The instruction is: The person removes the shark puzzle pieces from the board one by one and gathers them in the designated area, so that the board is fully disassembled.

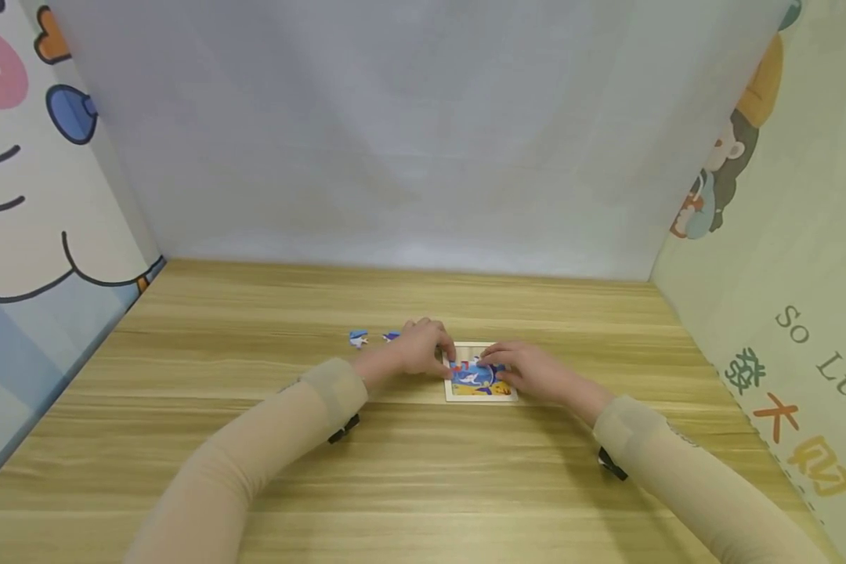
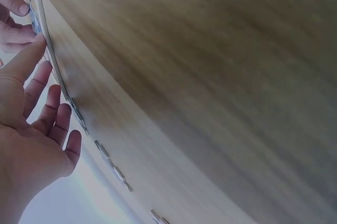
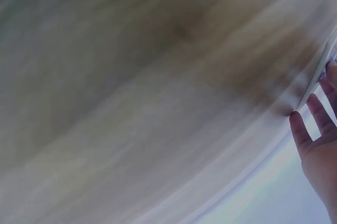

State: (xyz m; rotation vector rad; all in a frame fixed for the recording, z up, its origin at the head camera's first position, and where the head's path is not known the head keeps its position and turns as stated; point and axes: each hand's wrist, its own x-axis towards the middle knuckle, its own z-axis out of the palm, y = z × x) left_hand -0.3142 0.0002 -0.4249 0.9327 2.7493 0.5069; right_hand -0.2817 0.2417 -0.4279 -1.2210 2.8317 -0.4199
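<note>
A small jigsaw puzzle with a pale wooden frame [image 1: 481, 399] lies flat in the head view, and a blue and yellow sea picture [image 1: 474, 379] fills its lower part. Bare pale backing shows near the top. My left hand [image 1: 423, 348] is at the frame's left edge, its thumb touching there; in the left wrist view its other fingers [image 2: 55, 109] are loosely bent and apart. From the right, my right hand [image 1: 536, 371] reaches over the frame, fingertips resting on the puzzle's right part. Whether a piece lies beneath those fingertips is hidden.
Left of the frame, a blue and white puzzle piece [image 1: 358, 338] and another blue piece [image 1: 391, 336] lie on the wooden table [image 1: 423, 486]; my left hand partly hides that area. A pale curtain [image 1: 409, 157] hangs behind, and printed panels stand at both sides.
</note>
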